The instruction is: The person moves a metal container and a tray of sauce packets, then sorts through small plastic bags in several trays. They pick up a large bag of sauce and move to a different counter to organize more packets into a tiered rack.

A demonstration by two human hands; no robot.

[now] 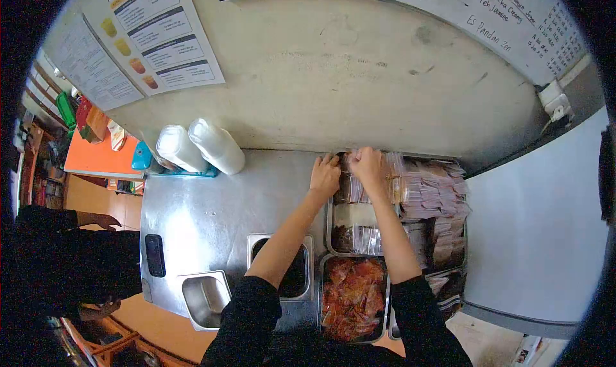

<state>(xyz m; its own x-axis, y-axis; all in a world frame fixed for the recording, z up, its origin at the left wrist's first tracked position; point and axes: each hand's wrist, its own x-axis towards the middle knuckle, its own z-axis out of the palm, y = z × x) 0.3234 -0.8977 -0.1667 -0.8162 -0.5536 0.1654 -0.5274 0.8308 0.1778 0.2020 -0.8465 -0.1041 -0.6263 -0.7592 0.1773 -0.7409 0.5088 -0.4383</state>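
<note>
My left hand [325, 174] is at the back left corner of a metal tray [330, 229], its fingers a little apart over the rim and the packets there. Beside it, my right hand [367, 169] is closed, with a clear plastic packet [393, 168] showing at its right side; the fingertips are partly hidden. Below my hands, more clear packets with dark contents [366, 240] lie in the tray. Stacked packets [433, 187] fill the section to the right. Nearer to me, another tray holds reddish-orange packets [353, 296].
A dark-filled metal container [295, 270] is partly under my left forearm. An unfilled metal pan [206, 297] and a phone [154, 255] lie on the steel table [269, 193]. Stacked plastic cups [217, 146] stand by the wall. A person in dark clothes [77, 258] is at the left.
</note>
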